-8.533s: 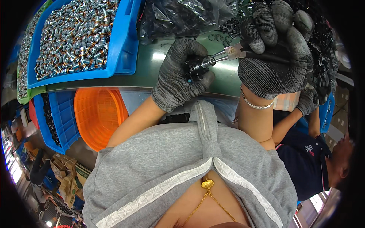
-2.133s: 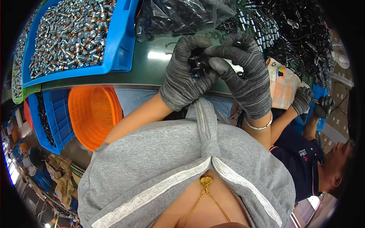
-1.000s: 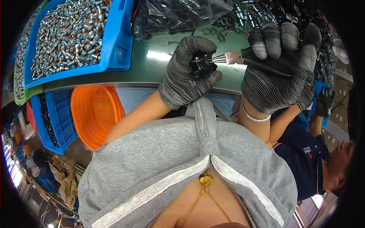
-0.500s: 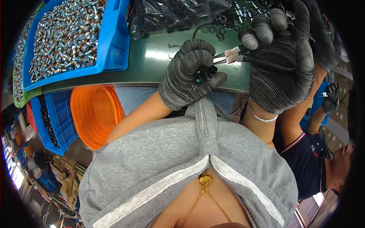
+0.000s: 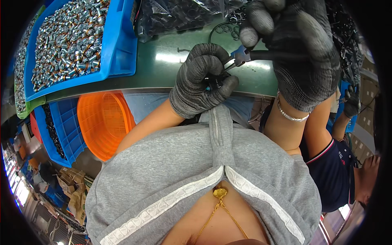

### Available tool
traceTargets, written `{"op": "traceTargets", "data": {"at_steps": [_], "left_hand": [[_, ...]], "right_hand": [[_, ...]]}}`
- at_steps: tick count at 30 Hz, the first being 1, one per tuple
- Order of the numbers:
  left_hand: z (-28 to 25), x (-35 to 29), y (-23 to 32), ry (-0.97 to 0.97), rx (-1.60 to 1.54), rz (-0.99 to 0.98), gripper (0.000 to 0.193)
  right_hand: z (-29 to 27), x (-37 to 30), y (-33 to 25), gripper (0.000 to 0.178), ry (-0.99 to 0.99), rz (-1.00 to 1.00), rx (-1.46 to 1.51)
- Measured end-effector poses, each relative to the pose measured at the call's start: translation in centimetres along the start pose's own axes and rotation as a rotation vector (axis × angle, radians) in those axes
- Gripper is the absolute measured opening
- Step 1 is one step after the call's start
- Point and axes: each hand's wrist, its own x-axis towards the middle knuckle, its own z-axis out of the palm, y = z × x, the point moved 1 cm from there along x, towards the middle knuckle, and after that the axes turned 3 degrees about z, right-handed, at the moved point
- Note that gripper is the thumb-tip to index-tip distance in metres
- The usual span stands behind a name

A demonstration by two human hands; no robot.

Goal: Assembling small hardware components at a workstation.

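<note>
My left hand (image 5: pixel 200 79), in a grey knitted work glove, is closed around a small black part (image 5: pixel 214 81) with a bluish spot on it. Most of that part is hidden by the fingers. My right hand (image 5: pixel 304 57), in a grey glove with a dark palm, holds a pair of pliers (image 5: pixel 241 56) with thin metal jaws and black handles. Its fingers curl loosely round the handles, palm partly turned up. The plier tips reach the left hand, right by the black part; whether they touch it I cannot tell.
A blue bin (image 5: pixel 119 61) of small metal fittings stands on the green table (image 5: pixel 159 61) at left. Behind lie a clear bag (image 5: pixel 179 18) of black parts and loose black rings (image 5: pixel 228 29). Below the table edge is an orange basket (image 5: pixel 104 122). A co-worker's sleeve (image 5: pixel 330 171) is close at right.
My right hand has shifted up and slightly right, its fingers curling more over the handles. The pliers have tilted and moved slightly left. My left hand has barely moved.
</note>
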Motion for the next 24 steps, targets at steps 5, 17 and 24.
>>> {"op": "traceTargets", "data": {"at_steps": [5, 17, 24], "left_hand": [[0.8, 0.1, 0.2, 0.198, -0.206, -0.09, 0.035], [-4.3, 7.0, 6.2, 0.032, -0.377, -0.434, 0.027], [-22.8, 25.2, -1.3, -0.159, -0.981, -0.252, 0.051]], "right_hand": [[0.5, 0.8, 0.4, 0.079, 0.127, 0.176, 0.047], [-8.2, -3.7, -8.7, 0.042, 0.681, 0.224, -0.53], [-17.2, -0.4, -3.5, 0.027, 0.674, 0.349, -1.438]]}}
